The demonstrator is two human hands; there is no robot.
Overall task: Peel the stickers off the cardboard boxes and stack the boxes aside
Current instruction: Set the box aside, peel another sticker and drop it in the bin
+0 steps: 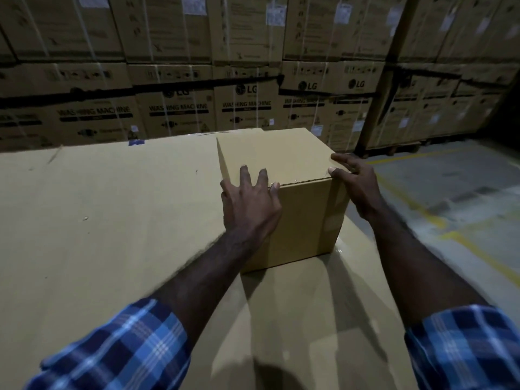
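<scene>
A: Item: box, right of centre on the cardboard sheet. Your left hand and right hand, fingers spread, press its near corners.

B: Risk: it sits near the sheet's right edge; your push could tip it off.

Two bare forearms, left hand and right hand without gloves, rings or watch, both sleeves in blue, navy and white plaid, cuffs pushed up below elbows

Left hand hides the plain brown cardboard box's near-left corner; small white labels on stacked cartons too blurred to read.
</scene>
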